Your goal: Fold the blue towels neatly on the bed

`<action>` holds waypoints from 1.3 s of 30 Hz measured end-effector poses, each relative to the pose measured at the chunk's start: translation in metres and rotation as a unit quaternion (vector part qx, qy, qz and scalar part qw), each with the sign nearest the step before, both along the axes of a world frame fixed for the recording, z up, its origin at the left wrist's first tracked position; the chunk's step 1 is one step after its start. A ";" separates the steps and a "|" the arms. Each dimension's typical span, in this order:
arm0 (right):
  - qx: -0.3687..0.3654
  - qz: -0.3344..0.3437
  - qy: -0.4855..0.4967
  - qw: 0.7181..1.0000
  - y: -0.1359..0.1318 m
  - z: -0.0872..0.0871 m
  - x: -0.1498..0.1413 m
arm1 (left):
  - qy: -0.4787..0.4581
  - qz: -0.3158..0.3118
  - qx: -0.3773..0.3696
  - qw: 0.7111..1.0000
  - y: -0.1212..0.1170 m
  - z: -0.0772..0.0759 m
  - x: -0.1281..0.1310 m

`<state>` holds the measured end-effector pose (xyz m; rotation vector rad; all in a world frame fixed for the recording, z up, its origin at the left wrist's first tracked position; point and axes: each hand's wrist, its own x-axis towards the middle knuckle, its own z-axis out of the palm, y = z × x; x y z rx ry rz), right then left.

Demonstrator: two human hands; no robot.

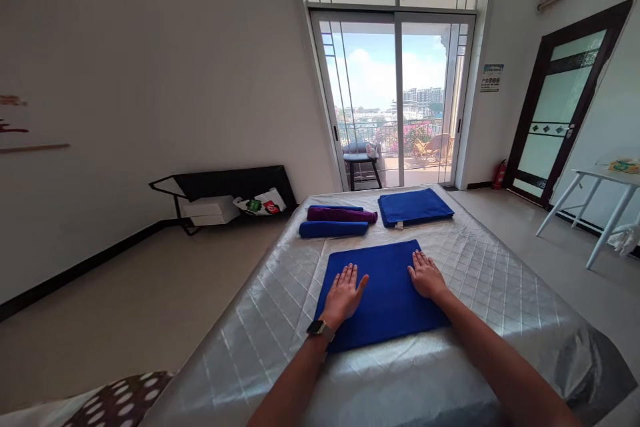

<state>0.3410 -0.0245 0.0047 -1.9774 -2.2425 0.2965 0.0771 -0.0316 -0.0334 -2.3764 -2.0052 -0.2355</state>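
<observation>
A flat blue cloth (385, 300), folded into a rectangle, lies before me on the plastic-covered mattress (270, 340). My left hand (344, 295) rests on its left side, palm down, the thumb spread away from the fingers. On the right edge lies my right hand (425, 273), also flat with fingers stretched out. Neither hand grips anything. Beyond the cloth to the left are a rolled blue cloth (333, 229), a rolled purple cloth (345, 215) and another blue roll behind them. A folded blue stack (415, 207) with a white tag sits at the far right.
A black low rack (235, 183) with white boxes (207, 210) stands along the left wall. Sliding glass doors (400, 100) are at the back. A white table (607, 173) and a fire extinguisher (499, 175) are on the right. Polka-dot fabric (120, 400) shows bottom left.
</observation>
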 end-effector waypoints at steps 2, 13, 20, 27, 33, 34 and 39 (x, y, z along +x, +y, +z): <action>0.001 -0.001 -0.004 1.000 0.000 0.001 0.000 | -0.006 0.039 0.006 0.999 -0.005 -0.006 -0.030; 0.026 0.024 -0.035 0.999 -0.033 0.016 0.000 | -0.021 0.065 0.015 0.998 -0.014 -0.010 -0.043; 0.000 0.021 -0.012 1.000 -0.075 0.009 0.003 | -0.017 0.036 0.043 0.998 -0.009 -0.018 -0.049; 0.002 0.017 0.013 1.000 -0.076 0.007 0.001 | 0.025 0.058 -0.007 0.998 -0.009 -0.004 -0.047; 0.013 0.020 0.015 1.000 -0.076 0.003 0.002 | -0.011 -0.066 0.022 0.997 -0.026 0.011 0.053; 0.018 0.026 0.010 0.999 -0.077 0.003 0.003 | -0.020 -0.113 0.029 0.993 -0.030 0.011 0.076; 0.019 0.050 -0.008 0.999 -0.075 -0.003 0.006 | -0.041 -0.216 0.017 0.975 -0.045 0.007 0.142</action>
